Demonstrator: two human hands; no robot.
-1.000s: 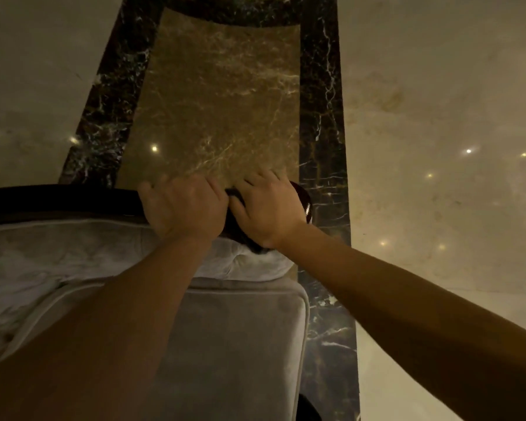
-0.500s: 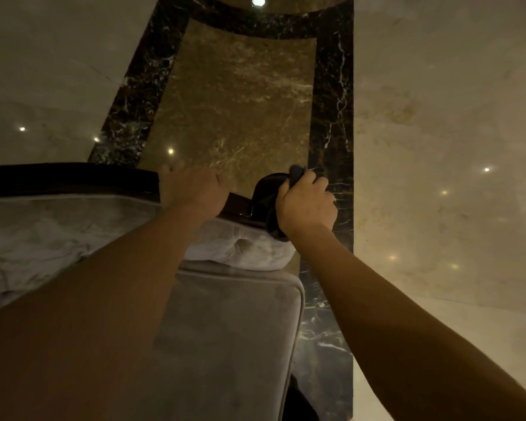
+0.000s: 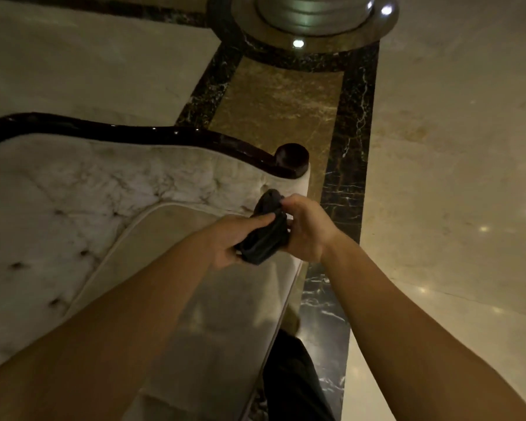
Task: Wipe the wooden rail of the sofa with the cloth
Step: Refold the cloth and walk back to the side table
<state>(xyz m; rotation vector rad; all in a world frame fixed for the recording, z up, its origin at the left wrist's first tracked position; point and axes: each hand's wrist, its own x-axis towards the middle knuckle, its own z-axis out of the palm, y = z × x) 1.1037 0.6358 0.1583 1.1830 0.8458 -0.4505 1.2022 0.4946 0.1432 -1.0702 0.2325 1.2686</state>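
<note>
Dark glossy wooden rail (image 3: pixel 152 135): long axis nine to three o'clock along the pale tufted sofa back (image 3: pixel 88 189), ending in a round knob. Black crumpled cloth (image 3: pixel 266 235): off the rail, at six o'clock from the knob, clasped between left hand (image 3: pixel 230 241) and right hand (image 3: pixel 305 227); right nearer.

Both hands, left hand (image 3: pixel 225 241) and right hand (image 3: pixel 305 227), grip the cloth (image 3: pixel 266 235) (dark, bunched)
</note>
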